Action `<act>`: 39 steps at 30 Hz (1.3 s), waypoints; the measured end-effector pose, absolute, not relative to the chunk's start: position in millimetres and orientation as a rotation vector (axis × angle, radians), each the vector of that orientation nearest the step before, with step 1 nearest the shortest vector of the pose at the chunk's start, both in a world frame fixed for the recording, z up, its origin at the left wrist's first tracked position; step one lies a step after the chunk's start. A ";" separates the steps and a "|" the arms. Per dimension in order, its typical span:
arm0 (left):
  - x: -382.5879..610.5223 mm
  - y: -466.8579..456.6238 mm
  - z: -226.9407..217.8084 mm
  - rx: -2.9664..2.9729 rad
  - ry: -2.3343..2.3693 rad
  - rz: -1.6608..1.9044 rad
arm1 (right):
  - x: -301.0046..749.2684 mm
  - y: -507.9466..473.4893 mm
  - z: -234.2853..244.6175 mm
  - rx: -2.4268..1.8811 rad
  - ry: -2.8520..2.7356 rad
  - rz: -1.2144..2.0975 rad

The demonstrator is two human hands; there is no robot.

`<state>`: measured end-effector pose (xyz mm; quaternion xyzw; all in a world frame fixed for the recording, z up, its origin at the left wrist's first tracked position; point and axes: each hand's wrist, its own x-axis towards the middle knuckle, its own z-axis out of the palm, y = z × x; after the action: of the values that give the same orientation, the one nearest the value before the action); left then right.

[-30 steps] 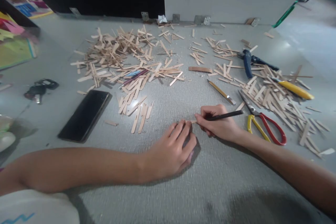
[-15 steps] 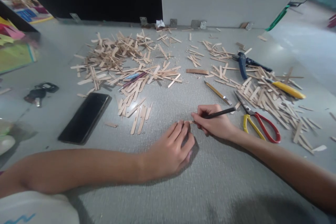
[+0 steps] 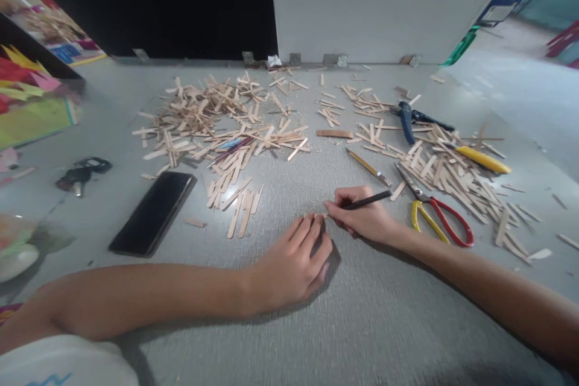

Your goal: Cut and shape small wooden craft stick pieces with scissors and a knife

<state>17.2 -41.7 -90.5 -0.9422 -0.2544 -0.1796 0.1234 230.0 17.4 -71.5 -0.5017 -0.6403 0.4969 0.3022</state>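
Note:
My left hand point(image 3: 292, 262) rests on the grey floor surface, fingertips pressed together on the end of a small wooden stick piece point(image 3: 320, 216). My right hand point(image 3: 362, 214) is closed round a thin dark pencil-like tool point(image 3: 368, 199), its tip at that same stick piece. Most of the stick lies hidden under my fingers. A few loose sticks point(image 3: 239, 208) lie just left of my hands.
A big heap of wooden sticks point(image 3: 212, 117) lies at the back left, another heap point(image 3: 452, 172) to the right. Red-and-yellow scissors point(image 3: 434, 211), a yellow-handled tool point(image 3: 479, 158), blue pliers point(image 3: 407, 120) and a craft knife point(image 3: 368, 167) are near. A black phone point(image 3: 154, 212) and keys point(image 3: 84, 172) lie left.
The view has tilted up and shifted slightly. My hands stay together on the stick piece; the right hand with the tool has edged a little left.

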 end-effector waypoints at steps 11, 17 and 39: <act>16.4 -41.6 -88.1 -2.747 -0.735 -0.529 | 230.3 17.8 -69.3 -1.327 -1.726 1.305; 16.6 -41.6 -87.0 -2.725 -0.732 -0.554 | 228.8 16.5 -66.0 -1.322 -1.710 1.319; 19.8 -41.8 -85.5 -2.717 -0.748 -0.562 | 229.2 17.4 -71.2 -1.305 -1.679 1.331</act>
<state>19.8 -41.8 -85.5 -0.9370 -0.2580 -0.1939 0.1338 229.2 17.4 -71.2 -0.4944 -0.6360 0.5043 0.3111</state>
